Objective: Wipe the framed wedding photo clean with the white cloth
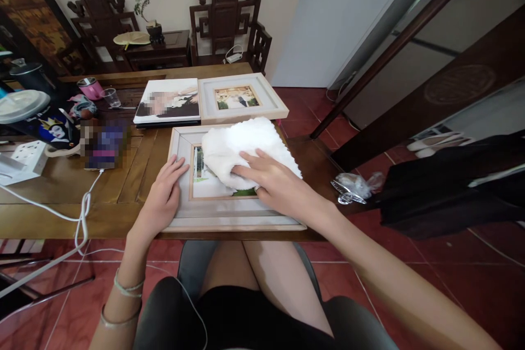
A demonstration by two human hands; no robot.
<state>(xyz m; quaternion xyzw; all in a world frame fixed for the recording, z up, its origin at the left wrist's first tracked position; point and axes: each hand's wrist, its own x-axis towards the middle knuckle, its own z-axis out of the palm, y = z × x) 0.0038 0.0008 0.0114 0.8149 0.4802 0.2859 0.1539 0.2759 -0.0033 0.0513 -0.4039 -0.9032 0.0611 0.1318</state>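
Observation:
A pale wooden picture frame (229,220) lies flat at the table's front edge, with a photo (199,167) in its middle. Much of the photo is covered by a fluffy white cloth (262,139). My right hand (270,178) presses down on this cloth and grips a fold of it, the index and other fingers on top. On the frame's left side rests my left hand (166,194), fingers stretched out and holding nothing.
Behind lie a second framed photo (270,99) and a white-covered album or photo panel (143,112). Further left are a phone-like blurred object (107,145), a power strip (30,158), a large lidded cup (53,126), a pink mug (90,88) and white cables (84,213).

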